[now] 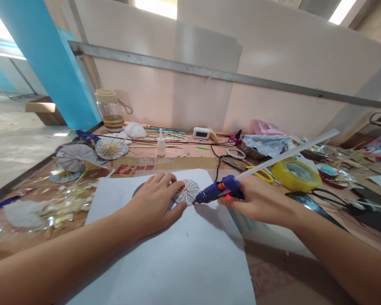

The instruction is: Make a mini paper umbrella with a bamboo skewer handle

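My right hand (pixel 257 201) is wrapped round a dark blue hot glue gun (pixel 220 189) with a red light and a long translucent glue stick (pixel 288 154) rising from its back. The gun's nozzle is at the lower right rim of a small round paper disc (pixel 186 190) with thin pale sticks spread like spokes. My left hand (pixel 160 199) grips that disc at its left edge, thumb below and fingers curled above. Part of the disc lies hidden under the fingers. A grey rounded piece shows just behind the left hand. White paper sheets (pixel 178 262) lie beneath.
At left are pleated paper rounds (pixel 76 157) and scattered translucent scraps (pixel 63 207). Behind stand a small squeeze bottle (pixel 161 144), a lidded jar (pixel 109 111) and a white digital clock (pixel 201 133). Yellow-handled scissors (pixel 259 173), a tape roll (pixel 296 174) and a phone (pixel 314 207) lie right.
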A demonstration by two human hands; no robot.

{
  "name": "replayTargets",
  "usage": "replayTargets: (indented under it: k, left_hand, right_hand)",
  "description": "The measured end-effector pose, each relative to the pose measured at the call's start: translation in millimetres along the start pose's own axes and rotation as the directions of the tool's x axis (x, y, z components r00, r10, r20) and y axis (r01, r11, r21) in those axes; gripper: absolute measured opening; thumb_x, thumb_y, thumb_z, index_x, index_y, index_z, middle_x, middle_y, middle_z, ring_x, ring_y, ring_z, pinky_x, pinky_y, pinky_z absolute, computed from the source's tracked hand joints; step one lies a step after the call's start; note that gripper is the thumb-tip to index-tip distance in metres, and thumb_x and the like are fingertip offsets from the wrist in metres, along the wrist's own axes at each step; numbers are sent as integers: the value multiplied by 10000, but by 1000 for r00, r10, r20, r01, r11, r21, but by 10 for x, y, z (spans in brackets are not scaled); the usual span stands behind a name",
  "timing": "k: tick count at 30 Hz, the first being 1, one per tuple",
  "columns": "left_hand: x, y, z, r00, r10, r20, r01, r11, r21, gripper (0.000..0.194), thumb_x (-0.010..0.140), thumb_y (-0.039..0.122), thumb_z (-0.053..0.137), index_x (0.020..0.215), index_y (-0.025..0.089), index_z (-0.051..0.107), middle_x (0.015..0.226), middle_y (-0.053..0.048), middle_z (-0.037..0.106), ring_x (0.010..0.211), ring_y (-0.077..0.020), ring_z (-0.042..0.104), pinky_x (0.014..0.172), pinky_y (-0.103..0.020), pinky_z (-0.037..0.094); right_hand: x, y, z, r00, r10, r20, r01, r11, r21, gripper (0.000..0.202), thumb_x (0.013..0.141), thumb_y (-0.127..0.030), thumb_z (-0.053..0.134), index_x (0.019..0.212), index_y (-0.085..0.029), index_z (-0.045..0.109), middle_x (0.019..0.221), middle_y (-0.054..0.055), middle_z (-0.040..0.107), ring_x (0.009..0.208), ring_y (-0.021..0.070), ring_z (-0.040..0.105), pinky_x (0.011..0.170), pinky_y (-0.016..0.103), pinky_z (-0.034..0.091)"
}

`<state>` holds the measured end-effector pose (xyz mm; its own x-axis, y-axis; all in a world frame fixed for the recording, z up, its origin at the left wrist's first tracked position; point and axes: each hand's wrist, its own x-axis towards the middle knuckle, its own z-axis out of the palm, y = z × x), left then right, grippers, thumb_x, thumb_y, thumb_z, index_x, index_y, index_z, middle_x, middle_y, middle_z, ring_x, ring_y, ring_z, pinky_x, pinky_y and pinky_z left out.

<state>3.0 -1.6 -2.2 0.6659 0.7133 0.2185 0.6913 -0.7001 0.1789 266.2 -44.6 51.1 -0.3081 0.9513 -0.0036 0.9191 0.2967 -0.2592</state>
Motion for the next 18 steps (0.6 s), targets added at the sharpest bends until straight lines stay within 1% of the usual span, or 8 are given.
replayTargets:
  k: [6,8,9,11,12,15,17,18]
  left_hand:
    - [6,7,-17,1000,-16,8,16,1000,-7,435,912,420,513,1263,184,612,1153,-122,608,1078,-323,554,959,-522,454]
    - [-8,0,-8,1000,-19,-4,19,1000,-11,439,910,423,518,1265,185,612,1153,-123,613,1075,-326,561,953,-520,459]
    - [-17,-7,1,1000,-19,-13,19,1000,-13,439,909,421,519,1269,186,610,1155,-124,617,1073,-325,565,950,-517,462]
    - [-34,-24,20,999,-11,-40,10,1000,-16,438,906,401,521,1282,191,603,1161,-121,626,1075,-320,573,952,-509,461]
    - [-40,-32,28,998,-2,-57,1,1000,-18,437,903,384,523,1289,192,597,1172,-119,631,1085,-316,574,962,-504,457]
    - [-47,-42,36,995,33,-98,-36,999,-32,424,891,332,534,1286,188,589,1207,-113,646,1115,-305,577,988,-488,447]
    - [-47,-34,27,992,57,-110,-61,997,-37,401,881,297,537,1262,187,595,1210,-108,662,1115,-300,589,1011,-493,435]
    - [-47,-28,21,991,72,-114,-77,996,-39,388,878,279,535,1250,190,598,1201,-103,673,1107,-295,598,1029,-499,425]
  right_hand:
    - [0,-57,-30,1000,-27,5,27,999,27,289,858,-427,619,664,-213,635,540,-21,545,471,123,433,451,255,253]
    - [4,-35,-60,1000,-26,0,26,998,58,273,852,-429,629,685,-215,655,570,-13,590,497,138,482,469,258,291]
    - [11,-4,-79,999,-18,-33,21,995,94,256,851,-437,631,728,-217,677,612,-6,629,534,153,527,492,259,331]
    - [44,101,-118,989,26,-145,5,977,212,272,861,-472,615,862,-217,708,732,20,701,660,198,621,583,279,431]
    - [72,174,-132,974,60,-216,2,961,276,315,873,-494,593,930,-207,710,793,39,723,733,223,649,644,301,471]
    - [199,428,-112,917,162,-365,-3,917,400,454,896,-560,535,1040,-161,696,909,95,741,860,276,663,759,372,514]
    - [309,585,-48,901,220,-373,-36,896,442,511,888,-601,536,1068,-148,692,938,107,739,870,281,657,755,385,522]
    - [369,648,-10,899,260,-351,-65,874,481,547,886,-625,521,1068,-138,691,899,102,735,825,269,655,715,374,525]
